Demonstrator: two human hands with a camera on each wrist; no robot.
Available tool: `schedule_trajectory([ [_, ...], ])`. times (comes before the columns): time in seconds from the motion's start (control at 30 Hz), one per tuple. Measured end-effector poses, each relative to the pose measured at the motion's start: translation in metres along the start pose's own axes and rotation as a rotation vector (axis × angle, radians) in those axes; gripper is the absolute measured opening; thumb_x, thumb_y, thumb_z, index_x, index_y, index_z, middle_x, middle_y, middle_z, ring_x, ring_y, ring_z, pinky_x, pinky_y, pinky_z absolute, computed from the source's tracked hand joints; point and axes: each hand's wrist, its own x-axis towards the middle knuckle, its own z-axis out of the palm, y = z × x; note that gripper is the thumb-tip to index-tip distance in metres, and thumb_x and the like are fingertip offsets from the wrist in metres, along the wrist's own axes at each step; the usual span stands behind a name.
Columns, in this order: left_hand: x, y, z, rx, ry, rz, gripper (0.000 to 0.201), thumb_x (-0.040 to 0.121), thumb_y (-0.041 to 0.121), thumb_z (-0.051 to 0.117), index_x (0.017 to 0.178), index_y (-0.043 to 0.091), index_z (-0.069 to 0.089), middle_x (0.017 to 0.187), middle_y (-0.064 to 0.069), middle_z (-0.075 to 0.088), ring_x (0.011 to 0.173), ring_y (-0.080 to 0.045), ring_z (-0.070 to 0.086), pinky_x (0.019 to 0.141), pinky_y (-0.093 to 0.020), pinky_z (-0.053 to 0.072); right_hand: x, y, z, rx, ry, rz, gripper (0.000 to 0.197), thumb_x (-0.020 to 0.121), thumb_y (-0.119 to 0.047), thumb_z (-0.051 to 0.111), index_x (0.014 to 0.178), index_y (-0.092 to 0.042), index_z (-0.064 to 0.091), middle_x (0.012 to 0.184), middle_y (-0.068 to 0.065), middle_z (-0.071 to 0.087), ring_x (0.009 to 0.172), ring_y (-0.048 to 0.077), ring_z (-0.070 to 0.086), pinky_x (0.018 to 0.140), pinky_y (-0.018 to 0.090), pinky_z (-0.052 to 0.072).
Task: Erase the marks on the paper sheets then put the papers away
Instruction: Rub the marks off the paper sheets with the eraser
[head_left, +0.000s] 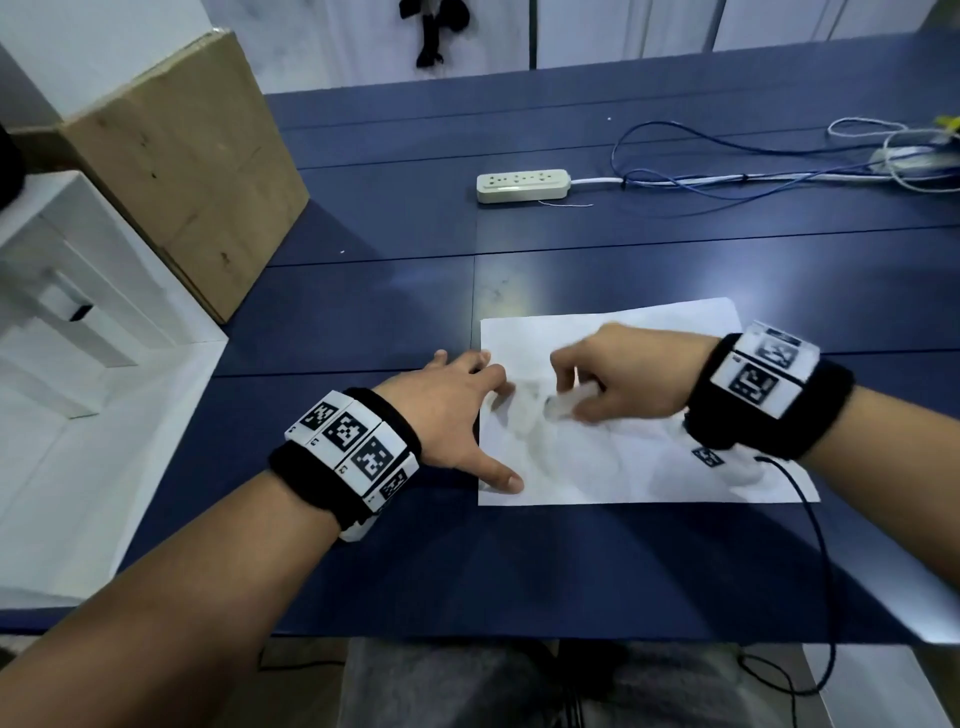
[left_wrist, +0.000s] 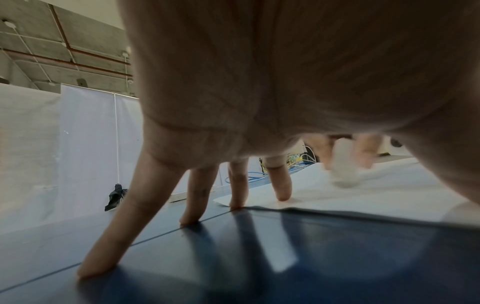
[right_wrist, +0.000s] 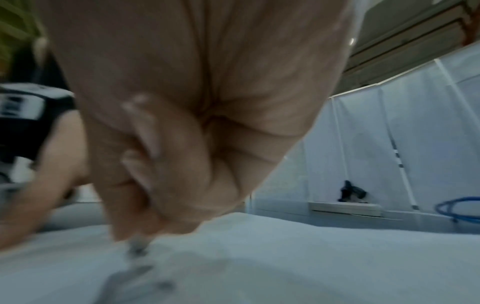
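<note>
Paper (head_left: 623, 457) pinned by the spread left hand (head_left: 452, 410); right hand (head_left: 623, 374) grips a blurred eraser (head_left: 563, 402).

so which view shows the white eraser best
The left wrist view: the small white eraser stands clear between the right hand's fingers, its tip on the white paper sheet. The head view shows it blurred under that hand. In the right wrist view the hand hides nearly all of it.
</note>
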Motion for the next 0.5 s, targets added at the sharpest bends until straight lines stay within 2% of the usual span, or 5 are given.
schedule_trajectory([
  [0.07,0.0,0.001,0.0,-0.004,-0.004,-0.002,0.116,0.045,0.09,0.066,0.143,0.039,0.029,0.159,0.011,0.013,0.148,-0.036,0.014,0.108,-0.055,0.038,-0.014,-0.011,0.006,0.087,-0.155,-0.105,0.017,0.079,-0.026,0.075,0.09,-0.022,0.063,0.062,-0.004,0.06,0.059,0.008,0.053,0.056,0.021,0.043],
  [0.13,0.0,0.0,0.0,-0.004,-0.009,-0.001,0.117,0.046,0.089,0.067,0.144,0.039,0.029,0.159,0.009,0.013,0.147,-0.038,0.014,0.109,-0.055,0.036,-0.021,-0.017,0.009,0.147,-0.248,-0.133,0.018,0.078,-0.03,0.077,0.09,-0.022,0.065,0.066,0.001,0.066,0.059,0.012,0.056,0.057,0.024,0.045],
  [0.23,0.0,0.0,0.0,-0.005,-0.01,0.003,0.117,0.045,0.09,0.066,0.143,0.037,0.03,0.158,0.008,0.015,0.147,-0.039,0.016,0.111,-0.054,0.035,-0.009,-0.006,0.005,0.053,-0.103,-0.058,0.019,0.082,-0.03,0.074,0.096,-0.025,0.064,0.064,-0.009,0.058,0.06,0.004,0.052,0.058,0.021,0.04],
  [0.37,-0.002,0.003,-0.003,0.006,-0.012,-0.005,0.114,0.048,0.088,0.068,0.142,0.035,0.031,0.158,0.009,0.015,0.147,-0.037,0.016,0.11,-0.052,0.036,-0.006,0.005,0.002,-0.001,0.055,0.014,0.019,0.084,-0.034,0.069,0.097,-0.022,0.06,0.066,-0.014,0.055,0.066,0.006,0.053,0.066,0.03,0.048],
  [0.5,-0.002,0.002,-0.003,-0.008,-0.021,-0.008,0.115,0.047,0.087,0.069,0.144,0.038,0.029,0.158,0.009,0.015,0.147,-0.038,0.014,0.111,-0.054,0.034,-0.03,-0.016,0.014,0.095,-0.213,-0.151,0.016,0.077,-0.024,0.073,0.087,-0.024,0.061,0.066,-0.004,0.063,0.062,0.008,0.055,0.055,0.017,0.041],
])
